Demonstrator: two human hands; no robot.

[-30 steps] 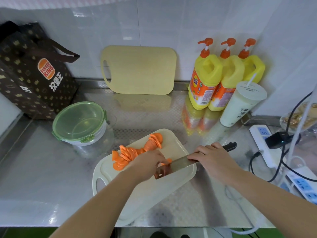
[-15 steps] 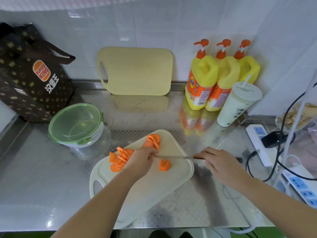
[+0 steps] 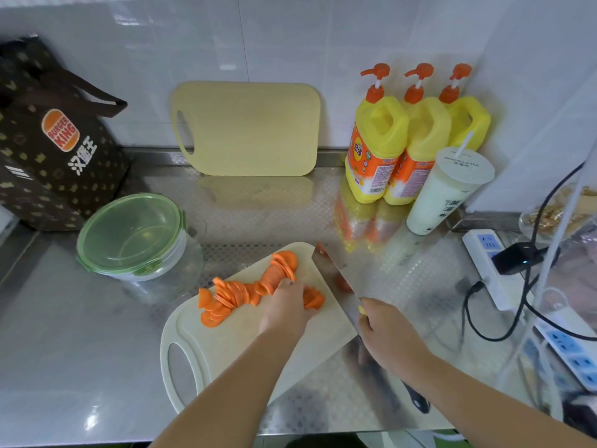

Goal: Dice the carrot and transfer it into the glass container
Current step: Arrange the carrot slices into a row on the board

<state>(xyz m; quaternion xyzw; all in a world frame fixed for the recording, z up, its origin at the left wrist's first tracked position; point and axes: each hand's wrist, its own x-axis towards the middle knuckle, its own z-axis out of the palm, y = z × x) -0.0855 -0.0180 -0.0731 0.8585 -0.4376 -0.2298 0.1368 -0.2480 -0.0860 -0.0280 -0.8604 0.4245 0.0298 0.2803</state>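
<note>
Closest to the camera, just off the near-right edge of the white cutting board (image 3: 226, 347), the right hand (image 3: 384, 334) is wrapped tight around the handle of the knife (image 3: 336, 276). The black end of the handle pokes out behind the wrist. The blade is lifted and tilted, running along the board's right edge up to its far-right corner. There's an orange patch on the steel, can't tell if it's a stuck bit or a reflection.

The left hand (image 3: 286, 305) is over the middle of the board, fingers curled down onto the right end of the carrot slices (image 3: 239, 292), holding a small fanned bunch of them. The slices lie just left of the blade, not touching it. The rest trail across the board's far half in overlapping rounds, from under the hand to the left and up toward the far corner.

Left of the board and a bit further back, close but apart, is the glass container (image 3: 132, 234). Its green lid is on top, and only bare glass shows through.

Back from the board, a yellow board (image 3: 248, 127) leans on the tiled wall. Far right of the board are three yellow pump bottles (image 3: 378, 147) and a lidded cup (image 3: 445, 192) of milky drink with a straw. Far left is a brown Burger King bag (image 3: 55, 140).
</note>
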